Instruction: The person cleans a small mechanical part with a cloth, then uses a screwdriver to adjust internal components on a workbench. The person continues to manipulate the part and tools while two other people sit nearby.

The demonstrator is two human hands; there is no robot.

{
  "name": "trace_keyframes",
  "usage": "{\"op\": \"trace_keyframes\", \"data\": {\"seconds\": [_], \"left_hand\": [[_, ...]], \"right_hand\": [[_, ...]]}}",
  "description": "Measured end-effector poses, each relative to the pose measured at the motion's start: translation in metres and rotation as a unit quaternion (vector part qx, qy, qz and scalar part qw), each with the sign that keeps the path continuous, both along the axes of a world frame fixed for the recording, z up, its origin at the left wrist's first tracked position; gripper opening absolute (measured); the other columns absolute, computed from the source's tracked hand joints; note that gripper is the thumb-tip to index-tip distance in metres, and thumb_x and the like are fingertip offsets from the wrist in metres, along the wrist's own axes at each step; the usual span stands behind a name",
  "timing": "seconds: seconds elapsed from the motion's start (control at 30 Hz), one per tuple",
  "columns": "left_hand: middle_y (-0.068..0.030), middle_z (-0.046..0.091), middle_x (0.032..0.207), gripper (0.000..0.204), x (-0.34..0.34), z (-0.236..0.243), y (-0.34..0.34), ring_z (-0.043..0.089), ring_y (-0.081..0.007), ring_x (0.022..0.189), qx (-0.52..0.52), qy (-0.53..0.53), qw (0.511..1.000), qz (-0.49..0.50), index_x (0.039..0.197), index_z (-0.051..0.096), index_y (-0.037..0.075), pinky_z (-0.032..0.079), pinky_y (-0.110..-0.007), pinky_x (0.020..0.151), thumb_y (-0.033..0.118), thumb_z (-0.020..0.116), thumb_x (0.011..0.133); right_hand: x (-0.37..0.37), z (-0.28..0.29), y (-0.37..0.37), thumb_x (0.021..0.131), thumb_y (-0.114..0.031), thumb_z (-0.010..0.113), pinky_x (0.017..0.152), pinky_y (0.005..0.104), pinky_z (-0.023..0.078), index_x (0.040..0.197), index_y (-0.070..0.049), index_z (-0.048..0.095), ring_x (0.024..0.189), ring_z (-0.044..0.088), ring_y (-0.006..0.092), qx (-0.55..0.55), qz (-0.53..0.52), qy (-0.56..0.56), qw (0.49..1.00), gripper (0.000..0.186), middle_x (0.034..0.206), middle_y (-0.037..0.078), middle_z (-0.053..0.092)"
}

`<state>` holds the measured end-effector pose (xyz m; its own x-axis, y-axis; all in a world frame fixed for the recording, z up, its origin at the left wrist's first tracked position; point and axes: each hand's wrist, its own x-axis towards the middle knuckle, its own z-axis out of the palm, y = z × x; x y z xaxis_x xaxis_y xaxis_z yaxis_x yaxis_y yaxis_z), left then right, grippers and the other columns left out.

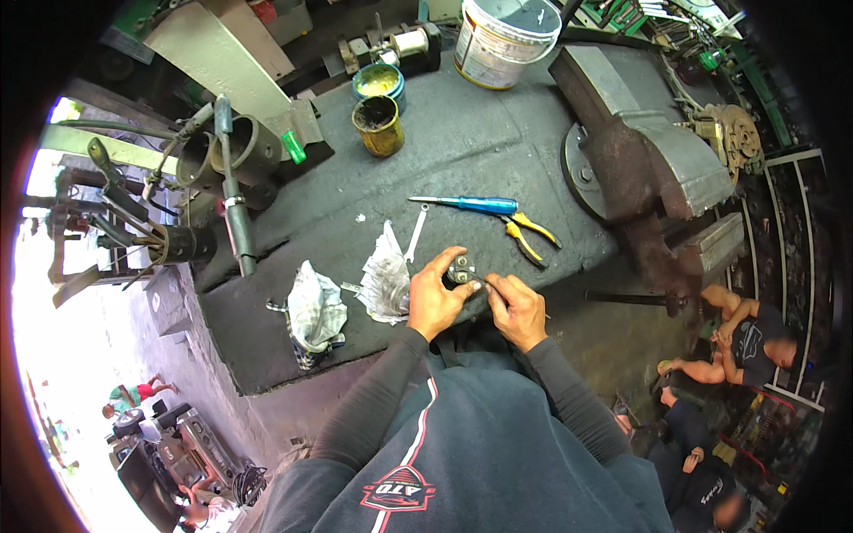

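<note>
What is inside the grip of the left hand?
A small metal part with round details is visible. The left hand hides some of it; its underside cannot be seen.

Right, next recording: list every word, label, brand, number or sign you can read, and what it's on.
I don't copy printed wording; where it stands:
Wearer's dark shirt: lettering in a red-edged crest, upside down.
White bucket: printed label, too small to read.
Co-worker's dark shirt: pale print, too small to read.

left grip (435, 298) holds small metal part (460, 268), right grip (517, 311) close beside.
</note>
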<state>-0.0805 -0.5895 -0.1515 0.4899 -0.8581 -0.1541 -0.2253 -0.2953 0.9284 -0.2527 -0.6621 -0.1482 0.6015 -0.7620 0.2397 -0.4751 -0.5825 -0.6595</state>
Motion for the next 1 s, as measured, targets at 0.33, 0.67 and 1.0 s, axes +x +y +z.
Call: {"op": "trace_keyframes", "data": {"seconds": [0.33, 0.67, 1.0], "left_hand": [[-0.0251, 0.062, 0.147, 0.087, -0.006, -0.019, 0.005, 0.061, -0.0395, 0.137, -0.038, -0.035, 0.999, -0.008, 0.153, 0.054, 0.005, 0.049, -0.043, 0.114, 0.022, 0.093, 0.077], [-0.0234, 0.063, 0.145, 0.073, 0.041, 0.049, 0.1, 0.061, -0.0377, 0.135, -0.036, -0.054, 0.994, 0.09, 0.154, 0.052, 0.002, 0.048, -0.044, 0.115, 0.023, 0.083, 0.092], [-0.0036, 0.07, 0.103, 0.025, 0.095, 0.095, 0.199, 0.064, -0.0095, 0.09, -0.188, -0.026, 0.874, 0.447, 0.126, 0.068, -0.005, 0.053, -0.024, 0.081, 0.006, 0.068, 0.104]], "right_hand": [[-0.028, 0.008, -0.027, 0.098, -0.007, 0.069, 0.075, 0.0443, 0.053, 0.119, -0.003, 0.075, 0.081, 0.068, 0.0353, -0.016, -0.07, 0.001, 0.997, 0.022, 0.092, 0.017, 0.067], [0.044, 0.039, -0.082, 0.09, -0.004, 0.072, 0.094, 0.0483, 0.049, 0.115, -0.002, 0.07, 0.108, 0.062, 0.0401, -0.131, -0.082, -0.008, 0.988, 0.025, 0.113, 0.016, 0.063], [0.191, 0.079, -0.023, 0.094, -0.015, 0.074, 0.082, 0.0457, 0.056, 0.119, -0.006, 0.072, 0.097, 0.069, 0.0397, 0.041, 0.166, -0.052, 0.984, 0.027, 0.105, 0.016, 0.067]]}}
